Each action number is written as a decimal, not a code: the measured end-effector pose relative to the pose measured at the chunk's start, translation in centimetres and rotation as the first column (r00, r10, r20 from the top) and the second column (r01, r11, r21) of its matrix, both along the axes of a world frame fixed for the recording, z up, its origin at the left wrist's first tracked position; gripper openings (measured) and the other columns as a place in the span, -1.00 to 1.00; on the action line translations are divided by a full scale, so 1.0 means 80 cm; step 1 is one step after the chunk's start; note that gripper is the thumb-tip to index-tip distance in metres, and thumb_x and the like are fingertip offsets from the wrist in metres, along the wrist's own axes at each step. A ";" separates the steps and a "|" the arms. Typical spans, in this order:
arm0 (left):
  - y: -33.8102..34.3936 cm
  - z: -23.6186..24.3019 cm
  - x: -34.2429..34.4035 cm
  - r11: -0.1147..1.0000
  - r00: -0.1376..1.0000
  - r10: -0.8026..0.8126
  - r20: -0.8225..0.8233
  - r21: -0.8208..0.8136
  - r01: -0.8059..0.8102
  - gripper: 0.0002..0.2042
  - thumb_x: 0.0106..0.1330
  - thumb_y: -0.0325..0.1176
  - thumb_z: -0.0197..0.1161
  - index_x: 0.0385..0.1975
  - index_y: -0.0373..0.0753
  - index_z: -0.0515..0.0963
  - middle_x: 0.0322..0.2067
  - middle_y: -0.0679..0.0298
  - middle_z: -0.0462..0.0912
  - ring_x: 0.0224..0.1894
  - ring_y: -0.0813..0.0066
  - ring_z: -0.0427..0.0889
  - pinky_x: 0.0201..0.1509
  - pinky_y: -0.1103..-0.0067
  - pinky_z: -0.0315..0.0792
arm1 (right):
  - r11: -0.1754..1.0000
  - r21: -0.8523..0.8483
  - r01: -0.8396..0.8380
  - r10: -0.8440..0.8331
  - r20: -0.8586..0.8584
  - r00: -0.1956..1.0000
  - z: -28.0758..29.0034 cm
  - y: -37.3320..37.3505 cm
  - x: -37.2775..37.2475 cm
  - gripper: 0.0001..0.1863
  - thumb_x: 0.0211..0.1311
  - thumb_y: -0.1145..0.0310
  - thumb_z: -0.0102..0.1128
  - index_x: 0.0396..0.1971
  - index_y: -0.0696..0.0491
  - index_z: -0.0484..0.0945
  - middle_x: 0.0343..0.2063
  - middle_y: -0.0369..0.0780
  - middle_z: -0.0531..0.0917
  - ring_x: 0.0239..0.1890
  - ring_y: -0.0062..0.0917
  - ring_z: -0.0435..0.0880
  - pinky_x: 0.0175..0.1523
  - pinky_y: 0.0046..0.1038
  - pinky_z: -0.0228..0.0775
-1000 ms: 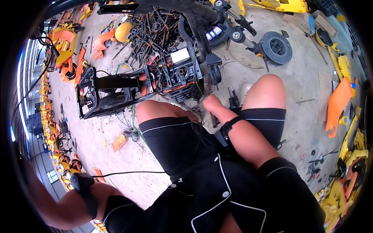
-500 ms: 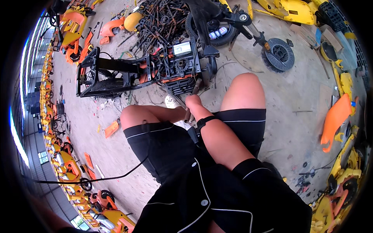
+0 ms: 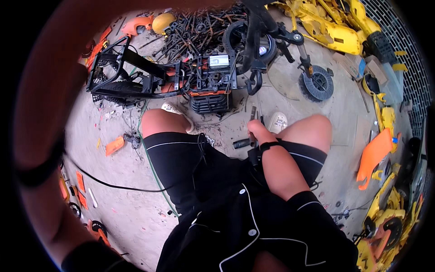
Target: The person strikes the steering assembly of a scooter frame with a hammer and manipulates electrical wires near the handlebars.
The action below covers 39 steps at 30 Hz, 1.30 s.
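Note:
My left hand [image 3: 50,81] is raised very close to the camera, filling the left and top rim beyond a dark wristband. Its fingers are blurred or out of the picture. Between my knees, my right hand [image 3: 257,129] is closed around a worn, brownish metal tool [image 3: 253,113]. One narrow end sticks out above the fist, and another part shows below it; the exact kind is unclear. Beside that fist, a short black cylindrical piece [image 3: 241,143] lies low over the floor. Ahead stands a stripped black scooter frame [image 3: 170,84], with a silver-topped unit [image 3: 219,61] mounted on it.
A heap of rusty metal parts [image 3: 195,29] lies behind the frame. A front wheel [image 3: 316,84] stands right of it. Yellow body panels [image 3: 333,38] pile up at the far right, and an orange panel [image 3: 374,156] lies nearer. A black cable [image 3: 113,185] runs from my left.
My left arm has risen from the lower left corner and now covers the left and top rim. My right hand, still gripping the tool, appears farther right. My knees are wider apart.

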<state>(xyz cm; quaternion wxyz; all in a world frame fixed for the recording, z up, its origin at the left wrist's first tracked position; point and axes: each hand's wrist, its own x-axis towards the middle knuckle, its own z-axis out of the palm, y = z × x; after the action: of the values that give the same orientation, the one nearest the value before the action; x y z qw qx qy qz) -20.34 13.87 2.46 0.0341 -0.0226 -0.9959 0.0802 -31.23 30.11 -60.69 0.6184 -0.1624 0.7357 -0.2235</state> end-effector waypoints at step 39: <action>-0.331 -0.346 0.250 -0.033 0.022 0.998 0.059 0.781 -0.623 -0.41 0.39 0.07 -0.14 -0.07 -0.43 0.52 -0.19 -0.17 0.65 -0.09 -0.04 0.65 0.01 0.29 0.50 | 0.845 -0.253 -0.471 0.049 -0.840 0.540 0.172 -0.246 0.047 -0.55 0.27 0.31 0.16 0.12 0.14 0.39 0.00 0.08 0.54 0.01 0.00 0.56 0.08 -0.11 0.40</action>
<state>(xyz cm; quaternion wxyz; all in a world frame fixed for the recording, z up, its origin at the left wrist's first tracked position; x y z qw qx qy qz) -0.36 -12.60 -25.19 0.2613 0.6560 -0.6630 -0.2485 -27.43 10.46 -46.91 0.1859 -0.4954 0.8267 -0.1910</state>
